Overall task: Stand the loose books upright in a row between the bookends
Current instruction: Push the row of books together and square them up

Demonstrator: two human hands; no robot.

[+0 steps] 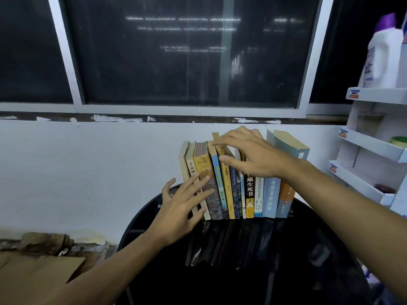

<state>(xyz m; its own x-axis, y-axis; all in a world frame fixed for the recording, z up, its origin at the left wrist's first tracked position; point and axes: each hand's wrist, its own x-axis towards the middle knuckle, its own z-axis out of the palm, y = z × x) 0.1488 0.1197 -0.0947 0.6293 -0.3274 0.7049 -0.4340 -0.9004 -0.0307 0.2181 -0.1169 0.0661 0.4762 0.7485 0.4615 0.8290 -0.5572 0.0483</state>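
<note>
Currently, row of books point(229, 188): standing spines-out on the black table point(286, 260), spanning the gap between the two hands, backs nearing the white wall point(88, 161) beyond the fingertips.
Left hand point(182, 205): spreading its fingers wide and straight, pressing low against the spines of the end books point(187, 159); holding nothing.
Right hand point(248, 155): curling its fingers over the top edges of the middle books point(250, 190), thumb pressing a yellow spine in front; gripping them from above.
Lean: the books under the left fingers are tilting, tops heading away from the right hand; the grey book point(290, 146) just past the right wrist is leaning the opposite way.
Bookends: not showing anywhere beside either hand, so I cannot tell whether anything is bracing the ends.
Risk at the left palm: easing the pressure is likely sending the tilted books sliding on the glossy top and fanning over.
Risk past the right wrist: squeezing the row from the left may be pushing the unsupported grey book flat.
</note>
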